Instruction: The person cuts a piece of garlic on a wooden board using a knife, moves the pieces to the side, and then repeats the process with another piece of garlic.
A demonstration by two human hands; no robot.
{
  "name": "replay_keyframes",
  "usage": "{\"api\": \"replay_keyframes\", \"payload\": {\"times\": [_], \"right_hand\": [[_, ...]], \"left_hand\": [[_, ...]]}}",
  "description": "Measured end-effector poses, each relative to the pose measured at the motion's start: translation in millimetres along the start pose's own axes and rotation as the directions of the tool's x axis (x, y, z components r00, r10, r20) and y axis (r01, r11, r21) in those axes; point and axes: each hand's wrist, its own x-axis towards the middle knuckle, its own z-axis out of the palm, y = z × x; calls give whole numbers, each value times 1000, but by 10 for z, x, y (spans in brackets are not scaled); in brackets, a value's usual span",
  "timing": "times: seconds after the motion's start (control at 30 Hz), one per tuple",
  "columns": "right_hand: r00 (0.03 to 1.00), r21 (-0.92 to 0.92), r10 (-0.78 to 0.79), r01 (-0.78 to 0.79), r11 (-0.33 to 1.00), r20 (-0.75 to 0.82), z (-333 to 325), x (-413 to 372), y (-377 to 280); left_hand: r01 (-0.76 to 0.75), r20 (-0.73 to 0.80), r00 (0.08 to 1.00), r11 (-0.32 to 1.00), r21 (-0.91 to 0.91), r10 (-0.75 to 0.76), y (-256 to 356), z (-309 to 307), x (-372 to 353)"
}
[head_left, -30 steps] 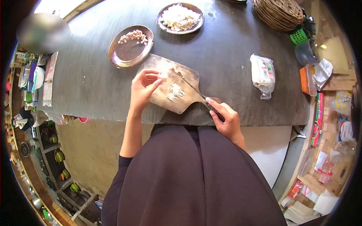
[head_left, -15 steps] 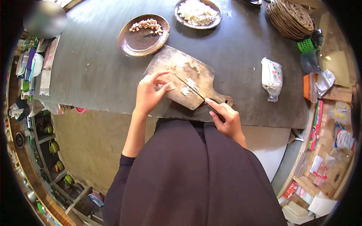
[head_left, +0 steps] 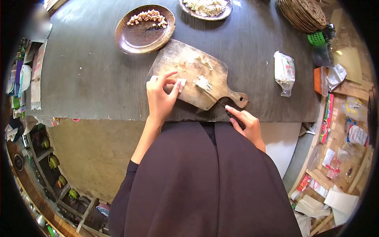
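Counted two plates (head_left: 138,39), one board (head_left: 181,55) on the surface (head_left: 98,79), one knife (head_left: 221,104) gripped in the right hand (head_left: 248,123), one pale piece (head_left: 181,84) pinched in the left hand (head_left: 160,95) over the board. Noted far plate (head_left: 205,18) cut off, knife handle (head_left: 230,113) partly hidden, shreds (head_left: 203,83) uncountable.

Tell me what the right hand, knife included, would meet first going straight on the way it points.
Most likely the small heap of white slivers on the cutting board: the right hand points its knife that way. It seems to reach the heap's edge, though depth is unclear.
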Motion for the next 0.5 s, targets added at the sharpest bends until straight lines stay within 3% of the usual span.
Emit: {"api": "replay_keyframes", "payload": {"times": [0.07, 0.27, 0.5], "right_hand": [[999, 10, -14, 14, 1000, -49, 13, 45, -29], [997, 54, -67, 69, 996, -42, 106, 147, -161], [994, -41, -103, 104, 994, 20, 235, 301, -290]], "left_hand": [[-246, -131, 946, 920, 306, 297, 14, 10, 0], [-307, -150, 908, 864, 400, 392, -188, -62, -245], [-398, 110, 911, 775, 491, 398, -145, 17, -543]]}}
